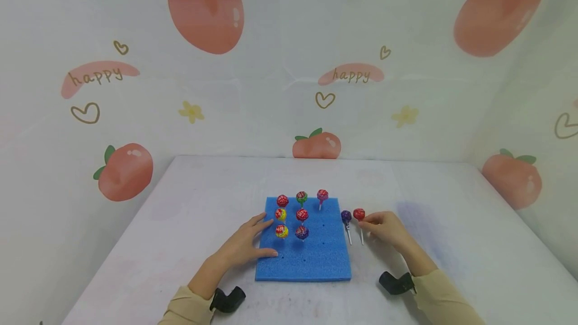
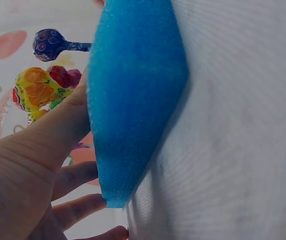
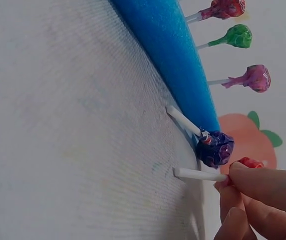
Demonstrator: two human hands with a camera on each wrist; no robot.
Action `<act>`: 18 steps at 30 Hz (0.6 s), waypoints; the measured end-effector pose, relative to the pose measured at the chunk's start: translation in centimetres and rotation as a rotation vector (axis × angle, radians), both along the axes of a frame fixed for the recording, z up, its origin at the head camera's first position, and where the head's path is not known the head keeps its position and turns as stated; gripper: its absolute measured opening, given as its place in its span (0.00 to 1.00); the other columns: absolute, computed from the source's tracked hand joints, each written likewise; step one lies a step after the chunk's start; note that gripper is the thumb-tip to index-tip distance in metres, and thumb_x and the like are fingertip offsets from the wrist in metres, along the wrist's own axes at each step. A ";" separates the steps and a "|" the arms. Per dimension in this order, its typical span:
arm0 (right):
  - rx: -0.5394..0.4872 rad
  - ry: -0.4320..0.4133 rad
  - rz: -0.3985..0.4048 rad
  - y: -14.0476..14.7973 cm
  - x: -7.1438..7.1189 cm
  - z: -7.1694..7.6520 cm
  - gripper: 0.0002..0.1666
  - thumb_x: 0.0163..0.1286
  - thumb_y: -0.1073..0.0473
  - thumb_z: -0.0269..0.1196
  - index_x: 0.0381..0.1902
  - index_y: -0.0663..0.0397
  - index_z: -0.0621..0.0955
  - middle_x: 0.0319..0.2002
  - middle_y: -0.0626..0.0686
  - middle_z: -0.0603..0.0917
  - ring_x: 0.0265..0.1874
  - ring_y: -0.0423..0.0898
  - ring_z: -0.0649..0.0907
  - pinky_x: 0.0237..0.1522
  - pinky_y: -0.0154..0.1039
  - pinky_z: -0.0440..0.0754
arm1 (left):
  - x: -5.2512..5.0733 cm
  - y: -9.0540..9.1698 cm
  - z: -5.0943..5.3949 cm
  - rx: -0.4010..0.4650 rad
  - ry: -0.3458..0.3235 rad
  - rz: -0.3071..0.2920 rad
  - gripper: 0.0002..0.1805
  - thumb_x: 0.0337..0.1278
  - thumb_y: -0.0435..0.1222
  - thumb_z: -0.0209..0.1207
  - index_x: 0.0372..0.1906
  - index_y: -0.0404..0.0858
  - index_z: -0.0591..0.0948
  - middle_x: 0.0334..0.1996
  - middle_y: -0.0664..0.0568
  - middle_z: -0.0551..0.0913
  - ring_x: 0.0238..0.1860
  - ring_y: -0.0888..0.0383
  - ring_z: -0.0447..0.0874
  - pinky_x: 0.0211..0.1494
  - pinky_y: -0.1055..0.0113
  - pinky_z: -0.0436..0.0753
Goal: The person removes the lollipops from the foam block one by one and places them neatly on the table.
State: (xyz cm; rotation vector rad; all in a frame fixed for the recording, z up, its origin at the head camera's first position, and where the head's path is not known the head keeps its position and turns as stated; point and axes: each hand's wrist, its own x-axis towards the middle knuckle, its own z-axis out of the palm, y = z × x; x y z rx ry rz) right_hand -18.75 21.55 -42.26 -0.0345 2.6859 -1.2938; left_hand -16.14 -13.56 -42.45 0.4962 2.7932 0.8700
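A blue foam board (image 1: 322, 260) lies on the table with several wrapped lollipops stuck upright in it. My left hand (image 1: 242, 245) rests at the board's left edge with fingers spread and the thumb over the near part; in the left wrist view the fingertips touch the foam's side. To the right of the board, my right hand (image 1: 388, 229) pinches a red lollipop (image 1: 359, 213) just under its wrapped head. Its white stick (image 3: 198, 174) points toward the tabletop. A purple lollipop (image 1: 346, 216) lies between that one and the board.
Standing in the foam are a pink lollipop (image 1: 322, 195) at the back right, a green-and-red one (image 1: 301, 196), a yellow one (image 1: 282, 231) and a purple one (image 1: 302, 232) nearer me. Small holes show in the board's near and right parts. A printed curtain (image 1: 271, 104) hangs behind the table.
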 end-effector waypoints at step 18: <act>0.042 -0.012 -0.001 0.1 -0.5 -0.3 0.15 0.59 0.59 0.65 0.37 0.69 0.83 0.30 0.58 0.86 0.23 0.39 0.76 0.26 0.32 0.75 | 0.0 0.1 0.0 -0.004 -0.006 0.007 0.44 0.42 0.53 0.68 0.65 0.40 0.68 0.70 0.40 0.60 0.70 0.38 0.58 0.65 0.39 0.66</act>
